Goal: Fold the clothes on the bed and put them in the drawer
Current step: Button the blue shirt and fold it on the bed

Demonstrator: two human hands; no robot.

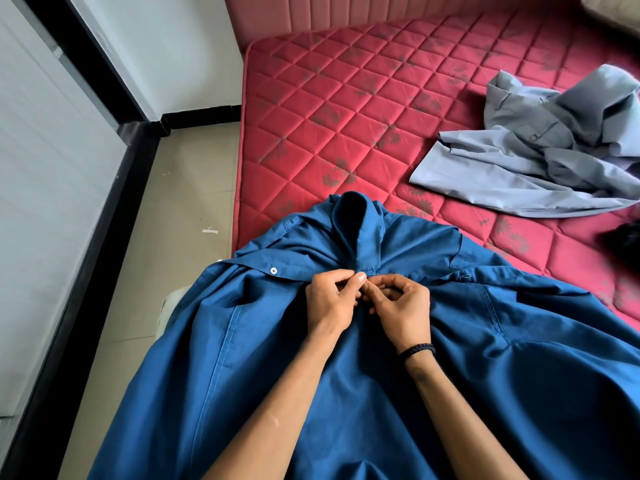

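Observation:
A dark blue button shirt (519, 358) lies spread over the near corner of the red quilted mattress (346, 98), its collar pointing away from me. My left hand (332, 299) and my right hand (401, 310) meet just below the collar, each pinching the shirt's front placket at the top button. A black band circles my right wrist. A crumpled grey-blue garment (540, 154) lies further back on the right side of the mattress.
A dark item (627, 237) shows at the right edge of the mattress. A pink padded headboard (311, 15) runs along the far side. Beige tiled floor (166, 209) and a black-framed wall panel (52, 133) lie to the left. No drawer is in view.

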